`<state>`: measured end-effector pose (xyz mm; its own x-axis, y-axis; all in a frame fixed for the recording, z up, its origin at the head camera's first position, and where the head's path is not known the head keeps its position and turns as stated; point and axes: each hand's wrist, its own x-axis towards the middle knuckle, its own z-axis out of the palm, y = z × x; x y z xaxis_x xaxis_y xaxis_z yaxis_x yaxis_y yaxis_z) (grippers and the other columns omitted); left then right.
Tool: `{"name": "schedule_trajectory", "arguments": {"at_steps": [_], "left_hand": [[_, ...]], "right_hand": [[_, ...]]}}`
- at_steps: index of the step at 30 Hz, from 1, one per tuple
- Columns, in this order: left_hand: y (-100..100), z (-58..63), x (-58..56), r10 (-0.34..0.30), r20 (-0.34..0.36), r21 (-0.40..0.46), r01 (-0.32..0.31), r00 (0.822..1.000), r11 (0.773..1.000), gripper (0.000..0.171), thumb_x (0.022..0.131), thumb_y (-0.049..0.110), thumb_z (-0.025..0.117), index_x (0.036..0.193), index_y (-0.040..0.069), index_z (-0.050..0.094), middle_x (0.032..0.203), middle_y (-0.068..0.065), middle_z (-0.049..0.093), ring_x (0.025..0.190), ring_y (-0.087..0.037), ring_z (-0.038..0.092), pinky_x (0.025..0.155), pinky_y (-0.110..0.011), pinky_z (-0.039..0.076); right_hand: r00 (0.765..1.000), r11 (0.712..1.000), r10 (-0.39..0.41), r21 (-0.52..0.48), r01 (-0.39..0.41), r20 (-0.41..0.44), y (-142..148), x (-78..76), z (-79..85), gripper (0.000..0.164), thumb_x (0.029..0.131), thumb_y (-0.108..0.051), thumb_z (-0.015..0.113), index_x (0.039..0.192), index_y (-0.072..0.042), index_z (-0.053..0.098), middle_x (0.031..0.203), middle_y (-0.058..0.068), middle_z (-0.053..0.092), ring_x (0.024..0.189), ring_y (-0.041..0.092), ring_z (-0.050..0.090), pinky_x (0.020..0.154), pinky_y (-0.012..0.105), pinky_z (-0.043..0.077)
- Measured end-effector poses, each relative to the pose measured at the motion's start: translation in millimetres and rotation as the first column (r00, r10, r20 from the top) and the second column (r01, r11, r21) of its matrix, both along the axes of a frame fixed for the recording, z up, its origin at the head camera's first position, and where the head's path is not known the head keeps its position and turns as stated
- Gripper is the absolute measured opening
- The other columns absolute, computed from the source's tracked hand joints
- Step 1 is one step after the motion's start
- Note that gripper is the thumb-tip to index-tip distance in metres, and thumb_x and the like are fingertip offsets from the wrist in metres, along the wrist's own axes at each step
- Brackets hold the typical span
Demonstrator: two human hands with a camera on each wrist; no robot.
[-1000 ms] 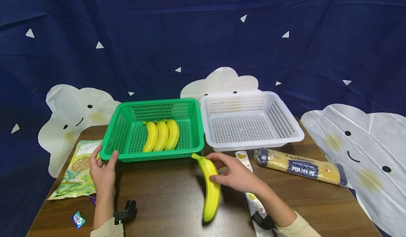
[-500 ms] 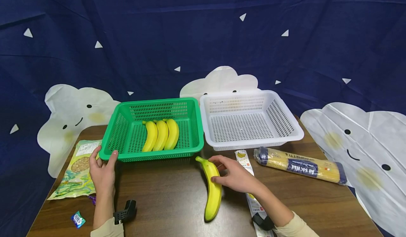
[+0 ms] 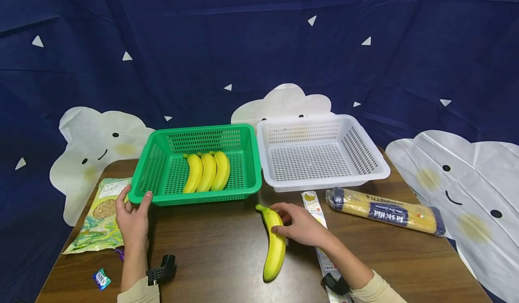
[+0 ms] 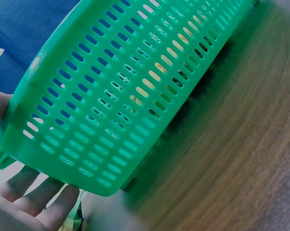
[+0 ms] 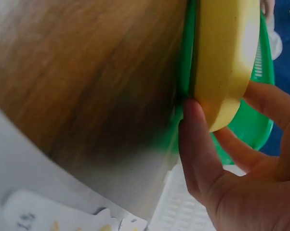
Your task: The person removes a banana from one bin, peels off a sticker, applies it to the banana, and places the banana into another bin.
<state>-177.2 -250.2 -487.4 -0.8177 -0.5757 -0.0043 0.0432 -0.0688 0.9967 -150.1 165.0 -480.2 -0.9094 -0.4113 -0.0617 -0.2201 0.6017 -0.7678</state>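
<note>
A yellow banana point(image 3: 275, 251) lies lengthwise over the table's middle, its stem toward the baskets. My right hand point(image 3: 302, 225) pinches it near the stem end, thumb on the near side. In the right wrist view, thumb and fingers point(image 5: 198, 139) close about the end of the banana point(image 5: 224, 57). My left hand point(image 3: 133, 222) grips the front left corner of a green plastic basket point(image 3: 202, 198), thumb at the rim. In the left wrist view, its other fingers point(image 4: 60, 207) curl beneath that corner. Three bananas point(image 3: 207, 172) lie side by side inside the green basket.
A white basket point(image 3: 330, 185) stands right of the green one. A spaghetti pack point(image 3: 385, 212) lies at right, beside a long strip of banana stickers point(image 3: 312, 204) partly under my right arm. At left are a printed food bag point(image 3: 99, 222) and a small wrapped candy point(image 3: 101, 279).
My right hand and its banana have moved slightly right and away from the green basket's front edge. The left hand stays at the basket corner.
</note>
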Motion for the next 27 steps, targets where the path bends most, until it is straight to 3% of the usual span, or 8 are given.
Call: {"name": "schedule_trajectory", "arguments": {"at_steps": [11, 15, 17, 19, 21, 23, 25, 27], "left_hand": [[0, 0.6, 0.5, 0.005, 0.006, 0.001, -0.005, 1.0, 1.0, 0.07, 0.083, 0.029, 0.077, 0.143, 0.025, 0.041, 0.138, -0.015, 0.048, 0.123, -0.023, 0.049, 0.083, -0.014, 0.045], [0, 3.6, 2.9, 0.013, 0.024, -0.046, -0.012, 1.0, 0.999, 0.069, 0.083, 0.031, 0.076, 0.143, 0.026, 0.041, 0.138, -0.012, 0.048, 0.124, -0.023, 0.047, 0.091, -0.024, 0.042], [2, 6.2, 4.4, 0.054, 0.024, -0.114, -0.051, 0.998, 0.992, 0.065, 0.084, 0.033, 0.075, 0.141, 0.024, 0.044, 0.137, -0.007, 0.047, 0.123, -0.022, 0.046, 0.092, -0.028, 0.042], [4, 9.6, 6.2, 0.141, 0.001, -0.214, -0.138, 0.99, 0.967, 0.056, 0.085, 0.035, 0.073, 0.136, 0.022, 0.051, 0.132, -0.003, 0.049, 0.118, -0.02, 0.047, 0.088, -0.027, 0.042], [8, 15.2, 8.1, 0.236, -0.054, -0.305, -0.241, 0.97, 0.921, 0.045, 0.087, 0.034, 0.071, 0.127, 0.017, 0.059, 0.122, 0.0, 0.053, 0.107, -0.016, 0.051, 0.079, -0.023, 0.041], [14, 24.0, 10.3, 0.286, -0.129, -0.359, -0.314, 0.949, 0.879, 0.034, 0.087, 0.03, 0.07, 0.116, 0.012, 0.066, 0.108, 0.001, 0.058, 0.093, -0.012, 0.054, 0.069, -0.021, 0.039], [27, 41.0, 15.9, 0.248, -0.211, -0.39, -0.314, 0.945, 0.866, 0.026, 0.089, 0.022, 0.069, 0.107, 0.004, 0.068, 0.097, -0.003, 0.061, 0.082, -0.01, 0.055, 0.065, -0.02, 0.039], [44, 58.0, 21.3, 0.153, -0.282, -0.42, -0.265, 0.947, 0.868, 0.019, 0.088, 0.013, 0.069, 0.101, -0.001, 0.069, 0.09, -0.007, 0.064, 0.073, -0.007, 0.055, 0.063, -0.018, 0.04]], "right_hand": [[1.0, 1.0, -0.01, 0.011, 0.011, -0.011, 0, 2.9, -0.1, 0.05, 0.082, -0.025, 0.076, 0.126, -0.008, 0.059, 0.095, -0.001, 0.063, 0.083, 0.01, 0.06, 0.072, 0.033, 0.049], [1.0, 1.0, -0.013, -0.005, 0.013, -0.006, 1, 3.5, -1.2, 0.05, 0.082, -0.025, 0.076, 0.126, -0.007, 0.059, 0.096, 0.001, 0.063, 0.084, 0.012, 0.06, 0.074, 0.034, 0.049], [1.0, 1.0, -0.016, -0.009, 0.016, -0.003, 1, 3.7, -2.1, 0.05, 0.082, -0.025, 0.076, 0.126, -0.008, 0.059, 0.096, 0.001, 0.063, 0.085, 0.012, 0.06, 0.075, 0.035, 0.049], [1.0, 1.0, -0.017, -0.008, 0.017, -0.001, 2, 3.5, -3.0, 0.051, 0.082, -0.026, 0.076, 0.126, -0.008, 0.059, 0.096, 0.001, 0.063, 0.085, 0.012, 0.06, 0.075, 0.036, 0.049], [1.0, 1.0, -0.016, -0.011, 0.016, 0.003, 2, 3.6, -3.4, 0.051, 0.082, -0.027, 0.075, 0.126, -0.008, 0.058, 0.097, 0.001, 0.063, 0.086, 0.012, 0.06, 0.076, 0.036, 0.049], [1.0, 1.0, -0.012, -0.015, 0.012, 0.008, 3, 3.9, -3.6, 0.05, 0.083, -0.027, 0.075, 0.126, -0.008, 0.058, 0.097, 0.001, 0.063, 0.087, 0.013, 0.06, 0.077, 0.037, 0.049], [1.0, 1.0, -0.01, -0.023, 0.01, 0.016, 3, 4.3, -3.5, 0.05, 0.083, -0.027, 0.075, 0.126, -0.007, 0.057, 0.098, 0.002, 0.064, 0.088, 0.014, 0.06, 0.078, 0.039, 0.05], [1.0, 0.999, -0.012, -0.032, 0.013, 0.024, 4, 4.6, -3.5, 0.051, 0.084, -0.027, 0.074, 0.127, -0.007, 0.057, 0.098, 0.001, 0.064, 0.088, 0.014, 0.061, 0.078, 0.039, 0.05]]}}
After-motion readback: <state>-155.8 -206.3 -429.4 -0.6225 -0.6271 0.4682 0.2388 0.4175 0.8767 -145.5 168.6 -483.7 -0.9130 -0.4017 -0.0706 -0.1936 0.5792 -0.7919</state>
